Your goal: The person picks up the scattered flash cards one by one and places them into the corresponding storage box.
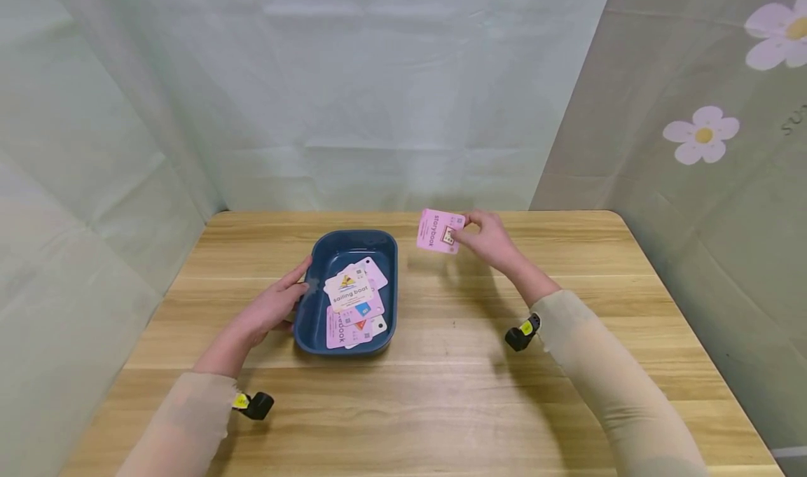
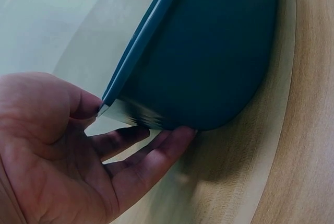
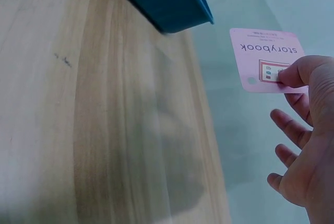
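A pink flashcard (image 1: 432, 230) printed "storybook" is pinched between the thumb and fingers of my right hand (image 1: 487, 239), above the table's far part. In the right wrist view the card (image 3: 266, 46) appears upside down, its picture partly covered by the thumb. My left hand (image 1: 274, 309) grips the left side of a dark blue tub (image 1: 392, 288); in the left wrist view the thumb is at the rim and the fingers touch the outer wall (image 2: 209, 51). Inside the tub lie several overlapping cards, with a "sailing boat" card (image 1: 349, 293) on top.
The wooden table (image 1: 441, 407) extends around the tub and ends at a pale curtain (image 1: 391, 113) behind. Fabric with printed flowers (image 1: 702, 135) hangs along the right side. Each wrist carries a small black camera (image 1: 520, 335).
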Motion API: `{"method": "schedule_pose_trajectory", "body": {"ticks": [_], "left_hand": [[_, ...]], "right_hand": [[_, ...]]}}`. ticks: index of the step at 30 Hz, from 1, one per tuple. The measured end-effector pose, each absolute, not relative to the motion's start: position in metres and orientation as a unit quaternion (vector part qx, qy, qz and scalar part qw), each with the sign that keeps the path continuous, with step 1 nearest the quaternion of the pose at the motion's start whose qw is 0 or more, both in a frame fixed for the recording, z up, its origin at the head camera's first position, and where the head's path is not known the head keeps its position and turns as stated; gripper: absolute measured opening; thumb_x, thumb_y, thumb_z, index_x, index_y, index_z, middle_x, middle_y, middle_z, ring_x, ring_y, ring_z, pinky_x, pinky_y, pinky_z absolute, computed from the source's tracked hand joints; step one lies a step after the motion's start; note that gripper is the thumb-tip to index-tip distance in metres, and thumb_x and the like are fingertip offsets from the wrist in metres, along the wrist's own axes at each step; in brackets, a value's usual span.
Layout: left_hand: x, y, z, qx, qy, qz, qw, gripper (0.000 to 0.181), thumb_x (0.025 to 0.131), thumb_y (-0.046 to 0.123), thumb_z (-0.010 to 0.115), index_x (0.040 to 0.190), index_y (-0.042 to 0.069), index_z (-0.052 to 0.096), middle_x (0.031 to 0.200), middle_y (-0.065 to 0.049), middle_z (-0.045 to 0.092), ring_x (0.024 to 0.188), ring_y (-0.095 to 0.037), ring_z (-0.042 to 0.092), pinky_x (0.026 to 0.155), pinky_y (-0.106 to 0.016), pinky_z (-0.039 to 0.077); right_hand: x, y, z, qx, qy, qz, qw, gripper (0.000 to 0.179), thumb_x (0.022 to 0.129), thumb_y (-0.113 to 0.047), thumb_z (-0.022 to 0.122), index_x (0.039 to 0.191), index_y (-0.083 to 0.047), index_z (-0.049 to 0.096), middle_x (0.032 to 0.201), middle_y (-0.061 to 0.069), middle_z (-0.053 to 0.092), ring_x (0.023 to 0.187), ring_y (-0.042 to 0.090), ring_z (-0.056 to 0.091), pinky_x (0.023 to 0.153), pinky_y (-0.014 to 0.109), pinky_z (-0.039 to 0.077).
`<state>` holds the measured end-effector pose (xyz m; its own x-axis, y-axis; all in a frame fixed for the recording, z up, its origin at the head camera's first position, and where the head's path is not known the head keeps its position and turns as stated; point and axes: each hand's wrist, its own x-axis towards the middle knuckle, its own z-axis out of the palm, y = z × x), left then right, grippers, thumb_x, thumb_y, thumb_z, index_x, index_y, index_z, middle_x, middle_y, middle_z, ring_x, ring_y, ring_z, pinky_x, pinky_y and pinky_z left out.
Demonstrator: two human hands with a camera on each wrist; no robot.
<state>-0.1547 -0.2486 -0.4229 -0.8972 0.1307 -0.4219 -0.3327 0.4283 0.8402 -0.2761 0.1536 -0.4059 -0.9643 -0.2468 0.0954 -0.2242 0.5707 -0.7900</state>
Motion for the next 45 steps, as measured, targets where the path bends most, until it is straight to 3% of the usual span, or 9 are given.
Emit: {"method": "schedule_pose_trajectory", "body": {"ticks": [9,17,45], "left_hand": [[-0.154,-0.249,-0.423,-0.063,0.819,0.528,0.216,0.059,0.112,0.031,0.032,0.163,0.045,0.007,0.169,-0.021,0.011,0.128,-0.045,0.049,0.076,-0.042,0.056],[-0.155,-0.250,-0.425,-0.061,0.821,0.525,0.218,0.059,0.112,0.031,0.032,0.163,0.045,0.006,0.169,-0.021,0.010,0.130,-0.047,0.047,0.076,-0.043,0.055],[-0.156,-0.248,-0.422,-0.057,0.824,0.520,0.218,0.060,0.112,0.031,0.033,0.163,0.044,0.005,0.169,-0.022,0.009,0.130,-0.047,0.047,0.080,-0.046,0.056]], "right_hand": [[-0.273,0.152,-0.394,-0.138,0.881,-0.453,0.004,0.023,0.093,-0.023,0.070,0.105,-0.004,0.069,0.124,0.015,0.063,0.124,0.034,0.048,0.110,0.054,0.030],[-0.269,0.147,-0.386,-0.138,0.884,-0.447,-0.005,0.027,0.091,-0.030,0.070,0.105,-0.007,0.068,0.125,0.012,0.060,0.130,0.035,0.042,0.108,0.056,0.030],[-0.262,0.102,-0.367,-0.194,0.869,-0.456,-0.008,0.018,0.091,-0.029,0.072,0.096,-0.012,0.071,0.132,0.005,0.063,0.129,0.028,0.044,0.110,0.053,0.030]]}}
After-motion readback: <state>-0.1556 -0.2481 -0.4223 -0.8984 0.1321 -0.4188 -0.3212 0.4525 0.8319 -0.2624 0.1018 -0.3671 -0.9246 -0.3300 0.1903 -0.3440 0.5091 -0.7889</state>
